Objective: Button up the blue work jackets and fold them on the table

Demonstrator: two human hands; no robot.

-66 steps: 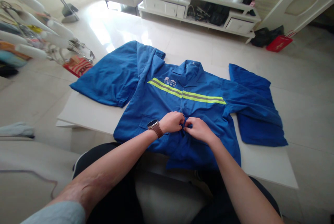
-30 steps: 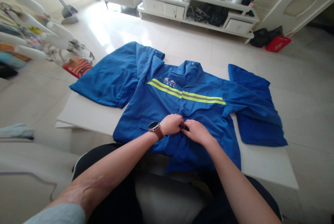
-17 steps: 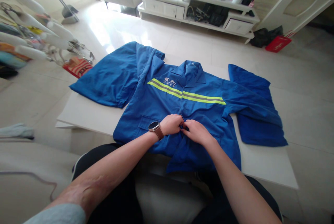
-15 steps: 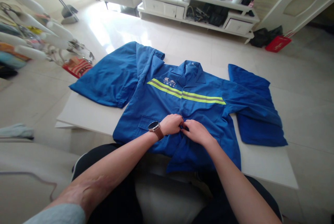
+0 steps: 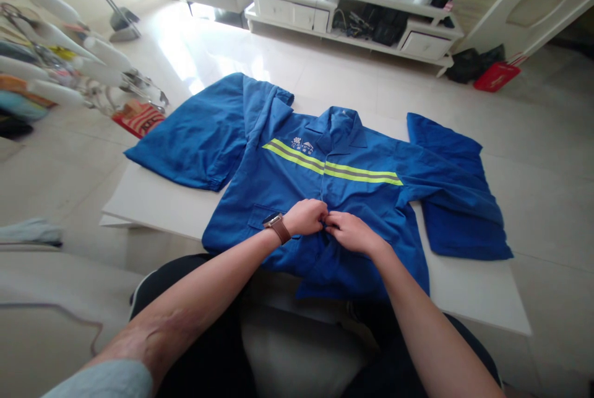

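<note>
A blue work jacket (image 5: 297, 194) with a yellow and grey reflective stripe lies front up, its collar pointing away from me. My left hand (image 5: 307, 217), with a watch on the wrist, pinches the front edge of the jacket below the stripe. My right hand (image 5: 351, 231) meets it there, fingers closed on the same front opening. The fingertips hide the exact spot, so any button cannot be made out. One folded blue garment (image 5: 199, 132) lies under the sleeve on the left, another blue piece (image 5: 457, 200) on the right.
The white table (image 5: 158, 203) carries the clothes across my knees. Beyond it stands a white TV cabinet (image 5: 292, 14) with clutter. A rack with white padded bars (image 5: 104, 54) is at left, a red bag (image 5: 496, 76) on the floor at right.
Both hands stay at the jacket's front opening, their fingers shifting slightly. My left wrist has turned a little, and the jacket's lower front edge has moved slightly.
</note>
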